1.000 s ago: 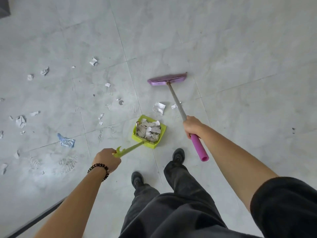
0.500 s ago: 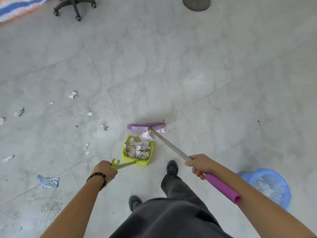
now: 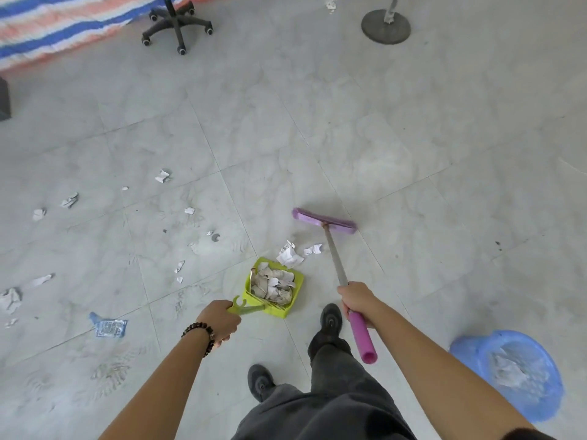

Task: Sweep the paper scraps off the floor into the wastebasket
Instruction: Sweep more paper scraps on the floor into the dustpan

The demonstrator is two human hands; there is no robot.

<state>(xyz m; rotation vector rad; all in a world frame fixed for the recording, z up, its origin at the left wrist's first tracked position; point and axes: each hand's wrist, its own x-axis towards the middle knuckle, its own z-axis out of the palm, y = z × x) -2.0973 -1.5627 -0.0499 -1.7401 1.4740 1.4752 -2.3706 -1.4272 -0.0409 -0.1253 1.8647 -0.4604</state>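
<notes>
My left hand point(image 3: 222, 320) grips the handle of a lime-green dustpan point(image 3: 298, 281) that sits on the floor filled with crumpled paper. My right hand point(image 3: 357, 300) grips the metal shaft of a purple broom point(image 3: 324, 221) just above its purple grip. The broom head rests on the tiles beyond the pan. Two paper scraps point(image 3: 289, 256) lie between the pan's mouth and the broom head. Several more scraps point(image 3: 162, 176) are scattered over the tiles to the left. A blue wastebasket point(image 3: 470, 347) with paper inside stands at my lower right.
A blue foil wrapper point(image 3: 109, 327) lies on the floor left of my left hand. An office chair base point(image 3: 176, 27) and a round stand base point(image 3: 386, 27) are at the far end. A striped tarp point(image 3: 47, 23) covers the top left. My feet point(image 3: 330, 319) stand behind the pan.
The broom head has moved away from the dustpan's mouth, up and to the right, leaving two scraps in front of the pan. The view tilted up, showing more of the wastebasket.
</notes>
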